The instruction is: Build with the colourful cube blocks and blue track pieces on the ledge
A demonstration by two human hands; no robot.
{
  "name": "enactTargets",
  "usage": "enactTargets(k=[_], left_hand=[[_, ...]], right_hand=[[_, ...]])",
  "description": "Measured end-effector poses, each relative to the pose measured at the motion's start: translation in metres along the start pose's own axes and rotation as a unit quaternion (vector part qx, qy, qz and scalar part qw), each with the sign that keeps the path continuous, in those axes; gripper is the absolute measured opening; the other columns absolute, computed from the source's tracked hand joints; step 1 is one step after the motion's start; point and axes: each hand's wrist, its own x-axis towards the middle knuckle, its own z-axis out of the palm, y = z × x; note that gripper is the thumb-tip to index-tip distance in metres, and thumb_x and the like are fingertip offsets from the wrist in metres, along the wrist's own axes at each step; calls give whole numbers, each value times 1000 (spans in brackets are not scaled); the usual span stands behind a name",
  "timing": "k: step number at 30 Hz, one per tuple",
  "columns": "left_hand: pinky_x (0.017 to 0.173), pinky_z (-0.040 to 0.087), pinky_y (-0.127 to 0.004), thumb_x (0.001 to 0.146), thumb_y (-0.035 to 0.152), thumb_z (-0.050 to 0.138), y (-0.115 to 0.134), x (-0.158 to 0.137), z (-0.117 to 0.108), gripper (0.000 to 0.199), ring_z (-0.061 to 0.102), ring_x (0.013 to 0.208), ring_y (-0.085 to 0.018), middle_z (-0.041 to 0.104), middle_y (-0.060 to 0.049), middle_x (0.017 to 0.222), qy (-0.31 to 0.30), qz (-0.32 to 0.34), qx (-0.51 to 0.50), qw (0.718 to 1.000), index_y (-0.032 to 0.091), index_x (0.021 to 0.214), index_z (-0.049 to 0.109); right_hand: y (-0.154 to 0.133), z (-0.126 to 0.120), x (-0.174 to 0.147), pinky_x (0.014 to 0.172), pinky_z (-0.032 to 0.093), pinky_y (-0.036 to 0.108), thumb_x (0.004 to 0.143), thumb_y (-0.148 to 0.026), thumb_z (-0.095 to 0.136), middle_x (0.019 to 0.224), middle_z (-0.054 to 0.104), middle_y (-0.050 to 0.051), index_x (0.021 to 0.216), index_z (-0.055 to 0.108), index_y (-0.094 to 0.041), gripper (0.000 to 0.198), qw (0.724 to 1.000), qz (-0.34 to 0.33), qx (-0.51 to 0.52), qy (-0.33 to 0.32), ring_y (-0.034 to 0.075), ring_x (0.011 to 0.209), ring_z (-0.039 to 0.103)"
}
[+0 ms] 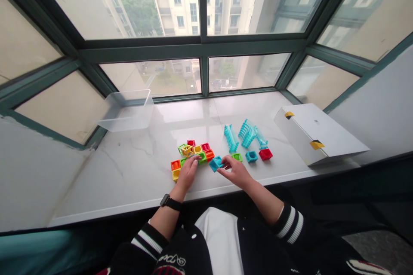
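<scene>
My right hand [237,172] pinches a blue toy block [216,163] between thumb and fingers, tilted, just right of a cluster of coloured blocks. My left hand [188,172] rests over the cluster with its fingers stretched out against a green block [202,157]; nothing shows in its grip. Around it lie orange blocks [176,165], yellow blocks [176,175] and red blocks [205,146], several in all. Right of the held piece stand a green block [237,157], another blue block [251,157] and a red block [266,154].
Clear turquoise track pieces [231,138], one a curved piece [248,133], lie behind the right-hand blocks. A transparent plastic bin [129,114] stands at the back left. At the right is a white box [322,133] with yellow-black tabs. Windows border the white marble-look sill [129,189].
</scene>
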Motion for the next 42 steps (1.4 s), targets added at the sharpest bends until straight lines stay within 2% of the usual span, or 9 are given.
enactTargets(k=[5, 9, 12, 16, 18, 24, 30, 35, 42], left_hand=[[113, 50, -50, 102, 47, 54, 16, -7, 1, 38, 66, 130, -30, 74, -11, 131, -5, -17, -38, 999, 22, 124, 73], [116, 49, -51, 100, 46, 63, 37, -19, 2, 36, 66, 130, -30, 72, -11, 134, -7, 29, -45, 999, 24, 127, 71], [112, 54, -50, 100, 46, 65, 53, -27, 5, 39, 67, 127, -30, 70, -13, 136, -46, 46, -123, 990, 23, 132, 67], [105, 60, -47, 99, 47, 69, 62, -32, 12, 44, 69, 125, -30, 69, -14, 140, -123, -5, -224, 967, 23, 135, 65], [105, 59, -47, 96, 46, 73, 61, -33, 15, 45, 68, 126, -30, 70, -14, 139, -133, -18, -245, 960, 24, 135, 66], [105, 58, -47, 87, 42, 85, 62, -36, 22, 56, 70, 119, -27, 72, -13, 130, -128, -56, -277, 951, 22, 135, 64], [99, 60, -44, 82, 46, 89, 70, -37, 30, 65, 70, 105, -24, 72, -9, 116, -124, -116, -303, 938, 23, 137, 64], [99, 60, -46, 78, 54, 90, 69, -39, 40, 63, 71, 111, -27, 70, -10, 117, -88, -174, -359, 913, 22, 125, 65], [94, 60, -44, 82, 60, 84, 66, -42, 53, 61, 73, 105, -26, 71, -9, 111, -76, -157, -307, 936, 22, 124, 60]], right_hand=[[-4, -8, -8, 80, 65, 36, 89, -47, 73, 90, 72, 2, 96, 59, -24, 28, 997, -28, 67, 23, 21, 82, 76], [-10, -4, -14, 82, 65, 37, 90, -45, 74, 92, 72, 2, 99, 60, -24, 26, 996, -51, 71, 21, 20, 83, 76], [-14, -1, -17, 85, 65, 38, 90, -43, 75, 95, 72, 3, 102, 61, -24, 27, 995, -74, 63, 11, 20, 86, 75], [-17, 2, -18, 85, 63, 37, 90, -39, 75, 95, 71, 2, 100, 62, -24, 23, 994, -103, 46, -5, 20, 87, 72], [-16, 3, -19, 84, 63, 36, 91, -36, 73, 95, 70, 2, 101, 62, -24, 19, 993, -106, 48, -1, 19, 86, 71], [-10, 5, -20, 83, 63, 37, 97, -38, 67, 111, 71, 6, 126, 58, -26, 33, 991, -97, 83, 32, 20, 90, 73], [-10, 3, -20, 88, 63, 39, 107, -42, 54, 124, 68, 10, 131, 61, -26, 30, 988, -138, 39, 63, 22, 99, 72], [-13, 6, -22, 104, 58, 50, 98, -41, 70, 139, 65, 14, 146, 54, -27, 53, 982, -179, -30, 56, 32, 127, 64], [-12, 17, -22, 112, 52, 57, 89, -20, 69, 139, 65, 15, 151, 48, -26, 66, 971, -188, -111, 95, 35, 131, 62]])
